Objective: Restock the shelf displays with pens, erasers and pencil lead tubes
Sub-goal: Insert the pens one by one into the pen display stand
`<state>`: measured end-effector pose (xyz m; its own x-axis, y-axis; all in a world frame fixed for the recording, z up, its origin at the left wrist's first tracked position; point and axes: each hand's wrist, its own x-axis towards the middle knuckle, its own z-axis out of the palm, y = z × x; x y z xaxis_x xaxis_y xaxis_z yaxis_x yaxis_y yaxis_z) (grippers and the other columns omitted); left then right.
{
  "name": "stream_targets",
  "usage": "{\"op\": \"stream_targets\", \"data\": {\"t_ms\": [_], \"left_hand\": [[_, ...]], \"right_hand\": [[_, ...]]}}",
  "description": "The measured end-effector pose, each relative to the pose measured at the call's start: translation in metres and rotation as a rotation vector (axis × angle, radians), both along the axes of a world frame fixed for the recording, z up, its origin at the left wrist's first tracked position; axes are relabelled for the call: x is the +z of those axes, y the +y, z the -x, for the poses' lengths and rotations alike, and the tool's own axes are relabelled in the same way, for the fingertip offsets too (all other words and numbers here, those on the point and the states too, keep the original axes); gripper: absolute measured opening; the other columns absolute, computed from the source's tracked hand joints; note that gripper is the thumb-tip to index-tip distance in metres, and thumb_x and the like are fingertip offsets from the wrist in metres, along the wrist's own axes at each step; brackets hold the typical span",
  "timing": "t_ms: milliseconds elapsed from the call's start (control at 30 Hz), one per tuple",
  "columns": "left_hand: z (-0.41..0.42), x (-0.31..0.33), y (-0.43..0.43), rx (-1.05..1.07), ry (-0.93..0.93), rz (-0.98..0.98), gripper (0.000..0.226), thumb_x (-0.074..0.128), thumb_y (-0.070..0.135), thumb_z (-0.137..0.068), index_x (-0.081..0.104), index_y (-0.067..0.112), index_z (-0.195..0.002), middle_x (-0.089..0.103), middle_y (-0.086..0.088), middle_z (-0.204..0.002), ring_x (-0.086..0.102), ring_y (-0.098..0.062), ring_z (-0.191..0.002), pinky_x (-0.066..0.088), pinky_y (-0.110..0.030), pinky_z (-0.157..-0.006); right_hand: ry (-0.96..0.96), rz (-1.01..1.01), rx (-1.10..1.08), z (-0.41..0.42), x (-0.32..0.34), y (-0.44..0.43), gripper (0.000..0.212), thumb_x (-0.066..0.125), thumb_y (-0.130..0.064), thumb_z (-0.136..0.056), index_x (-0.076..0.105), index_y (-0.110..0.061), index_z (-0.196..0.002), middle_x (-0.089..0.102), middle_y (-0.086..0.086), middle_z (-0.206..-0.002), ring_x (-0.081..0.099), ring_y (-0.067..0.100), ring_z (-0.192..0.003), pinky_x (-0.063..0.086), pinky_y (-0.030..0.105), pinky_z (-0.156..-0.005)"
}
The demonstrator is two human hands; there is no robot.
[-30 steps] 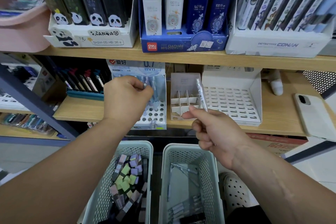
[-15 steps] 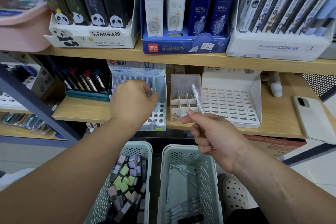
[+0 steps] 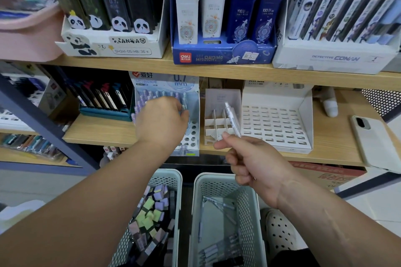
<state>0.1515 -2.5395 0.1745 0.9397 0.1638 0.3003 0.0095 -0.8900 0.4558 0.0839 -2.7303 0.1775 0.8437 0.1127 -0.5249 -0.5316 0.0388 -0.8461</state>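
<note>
Clear pen (image 3: 232, 119) pinched in right fingers (image 3: 224, 141); left fingers (image 3: 181, 112) curled at display (image 3: 192, 134), hold unclear.

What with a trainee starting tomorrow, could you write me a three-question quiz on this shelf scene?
1. True or false: the right hand pinches a clear pen.
2. The left hand is at: A) the 0.7 mm pen display; B) the panda box; C) the phone.
3. What fills the left basket?
Key: 1 true; 2 A; 3 erasers.
</note>
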Motion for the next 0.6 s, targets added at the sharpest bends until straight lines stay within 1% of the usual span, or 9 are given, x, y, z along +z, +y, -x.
{"op": "stream_targets", "data": {"t_ms": [100, 167, 233, 300, 333, 367, 467, 533, 600], "left_hand": [[-0.002, -0.003, 0.001, -0.005, -0.015, -0.015, 0.023, 0.07, 0.038, -0.089, 0.076, 0.016, -0.094, 0.073, -0.006, -0.085, 0.067, -0.03, -0.081, 0.052, -0.033, -0.067], [-0.001, -0.005, 0.002, -0.005, -0.037, -0.021, 0.025, 0.073, 0.041, -0.087, 0.075, 0.019, -0.097, 0.073, -0.005, -0.085, 0.067, -0.029, -0.082, 0.05, -0.032, -0.066], [0.003, 0.001, 0.002, -0.081, -0.144, -0.012, 0.024, 0.073, 0.04, -0.088, 0.075, 0.018, -0.097, 0.07, -0.003, -0.076, 0.067, -0.028, -0.076, 0.05, -0.033, -0.064], [0.012, 0.014, 0.0, -0.181, -0.275, 0.06, 0.019, 0.069, 0.034, -0.092, 0.076, 0.017, -0.092, 0.063, 0.001, -0.063, 0.062, -0.024, -0.063, 0.051, -0.033, -0.061], [0.017, 0.022, -0.004, -0.204, -0.286, 0.166, 0.019, 0.066, 0.032, -0.095, 0.076, 0.017, -0.088, 0.061, 0.002, -0.058, 0.059, -0.021, -0.057, 0.049, -0.031, -0.057], [0.023, 0.029, -0.007, -0.211, -0.231, 0.32, 0.022, 0.063, 0.032, -0.097, 0.074, 0.017, -0.084, 0.062, 0.0, -0.058, 0.056, -0.019, -0.053, 0.047, -0.029, -0.054], [0.039, 0.033, -0.017, -0.185, 0.071, 0.87, 0.019, 0.065, 0.023, -0.096, 0.072, 0.015, -0.08, 0.066, -0.002, -0.064, 0.05, -0.011, -0.045, 0.041, -0.023, -0.047], [0.046, 0.025, -0.014, -0.136, 0.2, 1.062, 0.012, 0.068, 0.016, -0.093, 0.073, 0.015, -0.082, 0.064, -0.001, -0.065, 0.049, -0.011, -0.045, 0.039, -0.021, -0.044], [0.049, 0.017, -0.005, -0.106, 0.281, 1.187, 0.006, 0.069, 0.014, -0.091, 0.074, 0.013, -0.088, 0.064, -0.003, -0.067, 0.05, -0.013, -0.047, 0.039, -0.023, -0.044]], "right_hand": [[-0.003, 0.008, 0.007, 0.0, 0.002, 0.001, 0.031, 0.066, -0.042, -0.094, 0.075, -0.013, -0.1, 0.044, -0.004, -0.058, 0.029, 0.009, -0.048, 0.025, 0.022, -0.044], [-0.003, 0.012, 0.03, 0.0, 0.003, 0.001, 0.031, 0.065, -0.042, -0.094, 0.075, -0.013, -0.1, 0.037, -0.005, -0.058, 0.027, 0.009, -0.048, 0.024, 0.022, -0.044], [0.003, 0.004, 0.063, 0.001, 0.006, 0.001, 0.03, 0.064, -0.042, -0.095, 0.075, -0.015, -0.099, 0.032, -0.005, -0.059, 0.025, 0.01, -0.048, 0.024, 0.021, -0.043], [0.008, -0.014, 0.098, 0.002, 0.009, 0.003, 0.028, 0.064, -0.043, -0.095, 0.075, -0.016, -0.096, 0.031, -0.005, -0.06, 0.024, 0.01, -0.048, 0.022, 0.021, -0.043], [0.005, -0.024, 0.12, 0.002, 0.01, 0.005, 0.028, 0.063, -0.042, -0.095, 0.075, -0.016, -0.096, 0.031, -0.004, -0.06, 0.024, 0.01, -0.048, 0.021, 0.022, -0.043], [-0.004, -0.034, 0.148, 0.002, 0.012, 0.007, 0.028, 0.063, -0.042, -0.095, 0.075, -0.016, -0.096, 0.031, -0.004, -0.06, 0.024, 0.01, -0.048, 0.02, 0.022, -0.044], [-0.063, -0.003, 0.256, 0.005, 0.013, 0.015, 0.029, 0.059, -0.04, -0.098, 0.075, -0.015, -0.097, 0.031, -0.003, -0.061, 0.024, 0.011, -0.049, 0.02, 0.022, -0.045], [-0.102, 0.063, 0.3, 0.008, 0.012, 0.023, 0.03, 0.057, -0.04, -0.098, 0.074, -0.015, -0.098, 0.032, -0.003, -0.061, 0.026, 0.01, -0.048, 0.022, 0.021, -0.045], [-0.118, 0.095, 0.306, 0.01, 0.011, 0.031, 0.034, 0.054, -0.043, -0.099, 0.073, -0.015, -0.098, 0.036, -0.002, -0.062, 0.03, 0.011, -0.049, 0.024, 0.022, -0.047]]}}
